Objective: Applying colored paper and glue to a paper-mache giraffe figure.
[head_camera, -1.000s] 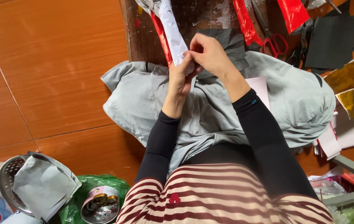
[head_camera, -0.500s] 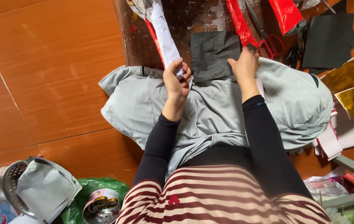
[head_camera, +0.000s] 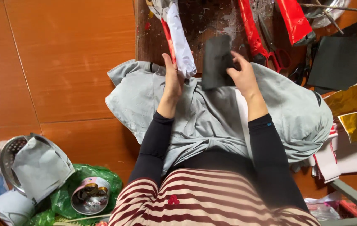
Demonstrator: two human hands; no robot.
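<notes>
Our left hand [head_camera: 172, 81] was clamped on the lower end of a long white-wrapped piece [head_camera: 178, 37], fingers curled round it and thumb on top, with a red strip [head_camera: 169, 39] showing along its left edge. The piece ran up and away from us over the dark wooden board [head_camera: 203, 16], so we judged the grip low down was there to steady it while the far end rested on the board. Our right hand [head_camera: 242, 75] was closed on a black sheet [head_camera: 216, 60], pinched at its right edge, fingers on top. The sheet stood just right of the white piece, near but not touching as far as we could tell, lower edge over the grey cloth [head_camera: 212, 121] spread across our lap. The cloth probably served as a work apron, catching scraps.

On the board, right of our hands, lay a red roll [head_camera: 251, 31], red-handled scissors [head_camera: 277, 58] and a second red piece [head_camera: 293, 19]. More black sheets [head_camera: 337, 62] lay further right on the floor, well apart from the held one, with gold foil sheets [head_camera: 354, 111] below them. They looked like a stock kept within reach.

Lower left, on the orange tiled floor [head_camera: 61, 62]: a grey paper-covered shape [head_camera: 40, 167], an open tin [head_camera: 88, 194] on green plastic [head_camera: 99, 173]. Contents of the tin were too small to tell.
</notes>
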